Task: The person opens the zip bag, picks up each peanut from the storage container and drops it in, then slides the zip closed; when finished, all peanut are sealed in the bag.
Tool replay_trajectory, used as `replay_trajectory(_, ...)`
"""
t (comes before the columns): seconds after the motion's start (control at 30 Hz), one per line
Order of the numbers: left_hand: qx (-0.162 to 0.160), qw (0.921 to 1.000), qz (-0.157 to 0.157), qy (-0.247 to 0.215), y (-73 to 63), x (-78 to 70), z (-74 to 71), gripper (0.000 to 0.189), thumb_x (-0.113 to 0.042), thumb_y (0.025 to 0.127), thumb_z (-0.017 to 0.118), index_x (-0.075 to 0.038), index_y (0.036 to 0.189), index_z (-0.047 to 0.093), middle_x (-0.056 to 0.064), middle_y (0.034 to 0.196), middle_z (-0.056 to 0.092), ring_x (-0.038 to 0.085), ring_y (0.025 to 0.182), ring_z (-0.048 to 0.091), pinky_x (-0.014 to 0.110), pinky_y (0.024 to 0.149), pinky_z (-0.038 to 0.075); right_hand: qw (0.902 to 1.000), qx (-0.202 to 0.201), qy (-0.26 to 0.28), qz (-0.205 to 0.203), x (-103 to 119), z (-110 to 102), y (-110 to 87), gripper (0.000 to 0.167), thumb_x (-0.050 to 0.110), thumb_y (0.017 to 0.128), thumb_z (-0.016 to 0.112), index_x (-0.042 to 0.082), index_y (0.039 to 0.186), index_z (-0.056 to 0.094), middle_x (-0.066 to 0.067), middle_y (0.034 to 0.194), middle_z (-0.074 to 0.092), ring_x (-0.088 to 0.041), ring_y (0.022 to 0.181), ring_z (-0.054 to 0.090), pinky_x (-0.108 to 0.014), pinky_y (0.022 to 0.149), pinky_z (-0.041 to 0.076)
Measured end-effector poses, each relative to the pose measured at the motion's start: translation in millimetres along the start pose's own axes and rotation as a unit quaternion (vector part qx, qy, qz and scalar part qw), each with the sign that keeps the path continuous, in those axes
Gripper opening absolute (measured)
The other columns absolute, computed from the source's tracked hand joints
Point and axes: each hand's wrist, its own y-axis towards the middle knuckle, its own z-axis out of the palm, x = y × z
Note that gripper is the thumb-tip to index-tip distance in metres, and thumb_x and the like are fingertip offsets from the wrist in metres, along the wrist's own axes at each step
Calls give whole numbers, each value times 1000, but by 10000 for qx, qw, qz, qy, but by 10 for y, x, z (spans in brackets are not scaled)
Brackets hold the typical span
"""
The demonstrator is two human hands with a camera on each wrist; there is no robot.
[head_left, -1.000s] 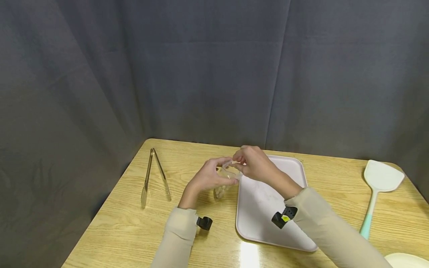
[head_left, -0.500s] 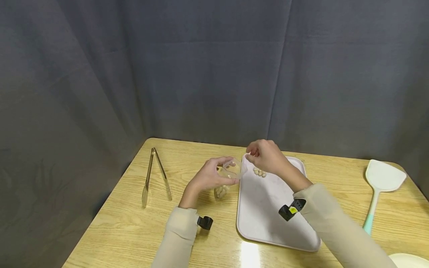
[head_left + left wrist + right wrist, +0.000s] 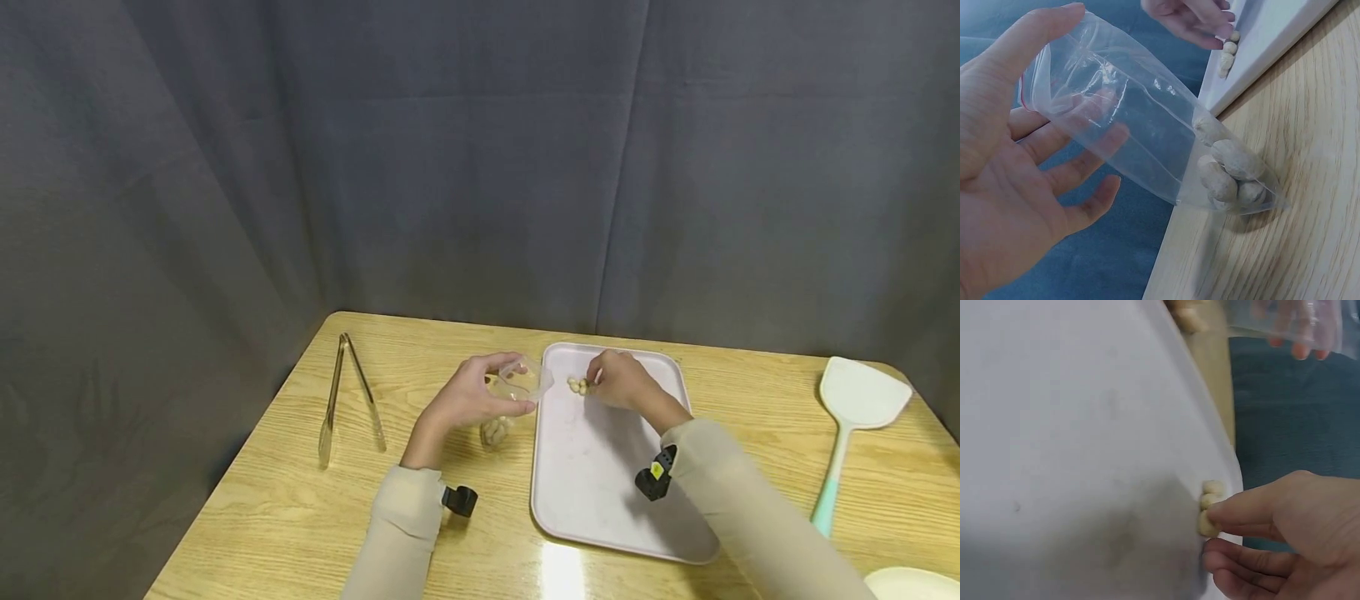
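Observation:
A clear zip bag [image 3: 1154, 119] hangs from my left hand [image 3: 465, 392], whose thumb and fingers keep its mouth spread. Several peanuts in their shells [image 3: 1229, 165] lie in the bag's bottom corner, over the wooden table. My right hand [image 3: 622, 379] is down at the far left part of the pale tray [image 3: 577, 475]. In the right wrist view its thumb and fingers pinch at the end of a short row of peanuts [image 3: 1212, 501] along the tray's edge. The thumb partly covers the peanut at that end.
Metal tongs [image 3: 330, 404] lie spread on the left of the wooden table [image 3: 277, 517]. A white spatula [image 3: 858, 396] with a mint handle lies at the right, near a pale plate [image 3: 911, 583] cut off by the frame. A dark curtain [image 3: 450, 167] hangs behind.
My right hand has left the bag's mouth, moved right and come down to the peanuts on the tray. My left hand and the bag stay almost where they were.

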Motion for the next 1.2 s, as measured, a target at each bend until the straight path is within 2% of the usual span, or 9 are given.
replay_trajectory(0.13,-23,10000,22,58,6,15,0,74,-32,77,86,-6,139,56,5,123,66,30,117,56,50,96,46,9996,-171,-121,194,-15,52,-11,11,3,76,68,7,83,74,-8,87,69,-27,75,52,-37,62,43)
replay_trajectory(0.3,1,10000,74,-14,16,13,-2,71,-30,78,85,-7,139,57,12,125,65,34,117,56,53,97,45,9984,-343,-266,372,-20,80,-25,4,9,82,69,7,81,73,-8,84,68,-25,69,52,-36,60,42)
replay_trajectory(0.57,-35,9999,61,87,5,-5,-1,71,-30,77,86,-9,139,57,8,124,66,29,116,57,50,96,46,9983,-422,-338,219,-37,100,-32,8,10,85,70,7,82,76,-7,85,72,-24,68,56,-38,60,46)
replay_trajectory(0.7,-19,10000,59,55,2,-2,5,72,-30,78,85,-7,139,56,10,125,65,30,116,56,52,96,46,9985,-410,-344,150,-25,68,-53,8,9,85,70,5,83,76,-8,87,72,-24,70,56,-38,62,46)
replay_trajectory(0.9,18,10000,21,53,11,-5,19,74,-30,77,86,-6,140,56,9,125,66,30,116,56,53,97,45,9974,-586,-228,-344,122,-136,-115,9,3,84,66,3,84,76,-6,76,68,-20,63,55,-36,58,46)
replay_trajectory(1.03,1,10000,43,61,20,-5,21,74,-31,77,86,-6,140,56,8,124,66,28,116,56,50,97,45,9928,-843,-22,-849,412,-309,-163,11,-1,85,65,3,84,76,-5,77,68,-19,65,57,-37,61,48)
replay_trajectory(1.2,14,10000,41,18,16,-12,20,72,-30,77,86,-7,140,56,9,125,66,29,119,56,51,99,44,9823,-1095,-11,-1519,841,-387,-251,9,-1,84,67,4,85,75,-4,74,64,-17,64,55,-35,59,48)
